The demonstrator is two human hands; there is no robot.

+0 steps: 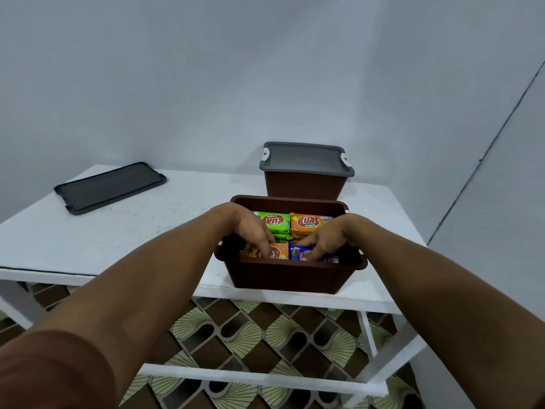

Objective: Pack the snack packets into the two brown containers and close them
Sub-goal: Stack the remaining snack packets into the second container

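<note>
An open brown container (290, 277) stands at the near edge of the white table, filled with snack packets: green ones (272, 221) and orange ones (308, 222) at the back, an orange packet (278, 252) and a blue packet (296, 251) at the front. Both hands reach inside it. My left hand (250, 228) presses its fingers onto the front orange packet. My right hand (327, 237) has its fingers on the blue packet. Behind stands the second brown container (305, 187), shut with a grey lid (306, 159).
A loose dark grey lid (110, 187) lies flat at the table's (118, 231) far left. Light walls enclose the table at the back and right. Below the table's front edge are a white lower rail and a patterned floor.
</note>
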